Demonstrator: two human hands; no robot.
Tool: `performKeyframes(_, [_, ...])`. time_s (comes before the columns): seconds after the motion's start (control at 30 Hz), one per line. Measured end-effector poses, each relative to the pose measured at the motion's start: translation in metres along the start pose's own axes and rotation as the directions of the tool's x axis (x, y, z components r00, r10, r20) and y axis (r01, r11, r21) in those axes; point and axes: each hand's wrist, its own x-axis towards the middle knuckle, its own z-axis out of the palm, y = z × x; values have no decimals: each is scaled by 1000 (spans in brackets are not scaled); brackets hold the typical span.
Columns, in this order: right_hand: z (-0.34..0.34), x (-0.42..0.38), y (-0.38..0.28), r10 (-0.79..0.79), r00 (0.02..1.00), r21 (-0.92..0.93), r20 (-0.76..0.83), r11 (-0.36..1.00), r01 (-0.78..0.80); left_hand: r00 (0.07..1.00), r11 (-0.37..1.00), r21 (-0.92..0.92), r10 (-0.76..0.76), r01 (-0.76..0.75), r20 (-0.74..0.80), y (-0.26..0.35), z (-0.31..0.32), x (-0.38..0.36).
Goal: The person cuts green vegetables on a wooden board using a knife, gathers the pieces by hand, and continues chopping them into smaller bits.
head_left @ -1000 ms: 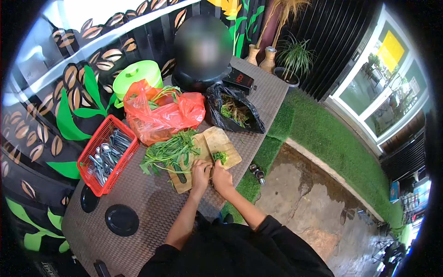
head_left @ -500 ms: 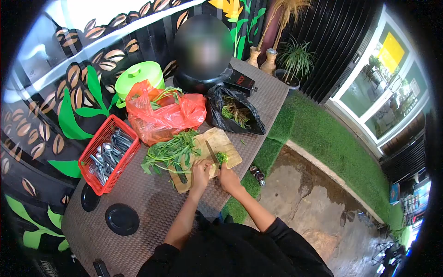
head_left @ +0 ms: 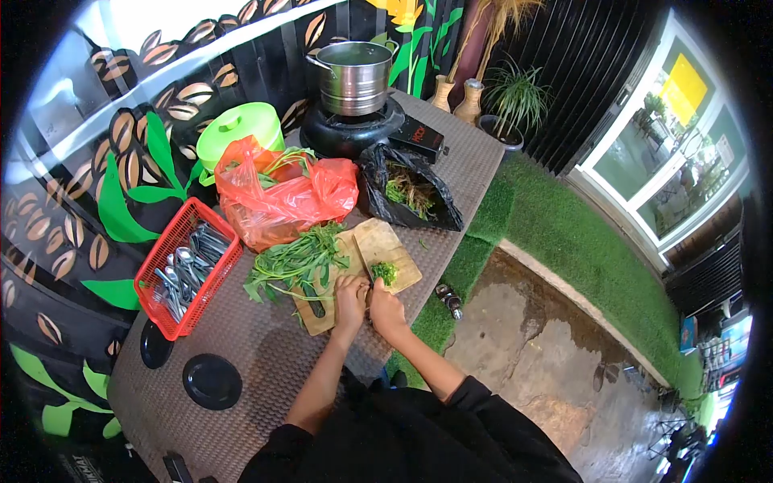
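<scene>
On a wooden cutting board [head_left: 401, 248], my right hand [head_left: 386, 309] grips a knife [head_left: 362, 256] by its handle. The blade points away from me, close beside the fingers of my left hand [head_left: 350, 303]. Those fingers are curled down on the board, closed over greens that are mostly hidden under them. A small pile of chopped greens [head_left: 385, 274] sits just right of the blade. Long-stemmed leafy greens [head_left: 298, 262] lie in a loose heap over the board's left side and onto the table.
Behind the board are a red plastic bag [head_left: 282, 193] and a black bag of greens [head_left: 411, 189]. A steel pot [head_left: 354, 84] stands on a portable stove [head_left: 348, 135]. To the left are a red cutlery basket [head_left: 189, 270], a green lidded container [head_left: 239, 133] and black plates [head_left: 212, 381].
My right hand and the knife have shifted left, closer to my left hand, and the blade has turned slightly. My left hand stays nearly in place. The steel pot is now visible, unblurred.
</scene>
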Motion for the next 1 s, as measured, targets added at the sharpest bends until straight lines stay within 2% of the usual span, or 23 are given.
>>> performKeyframes(0.07, [2, 0, -1, 3, 1000, 3, 9, 1000, -3, 1000, 1000, 12, 7, -7, -18, 4, -2, -1])
performKeyframes(0.17, [0, 8, -2, 4, 1000, -20, 23, 1000, -4, 994, 995, 27, 95, -94, -52, 0, 2, -5])
performKeyframes(0.27, [-5, 4, 3, -7, 999, -24, 32, 1000, 8, 996, 993, 73, 89, -88, -9, 0, -1, -6])
performKeyframes(0.53, [-18, -19, 19, 0, 996, -123, 92, 992, 11, 997, 996, 88, -13, 20, -81, 9, 3, -5])
performKeyframes(0.63, [-25, -23, 18, -29, 992, -61, 125, 997, 37, 997, 995, 89, -34, 41, -76, 12, 3, -6])
performKeyframes(0.8, [-8, -28, 9, 45, 997, -42, 65, 998, -42, 998, 995, 97, -24, 30, -58, 8, 3, -5])
performKeyframes(0.97, [4, -2, 1, 21, 1000, 31, 22, 999, -21, 999, 997, 74, -37, 38, -12, 4, 3, -6])
performKeyframes(1.0, [3, 4, -2, 11, 1000, 56, -8, 998, -10, 1000, 994, 106, 21, -19, -16, 3, 2, -7])
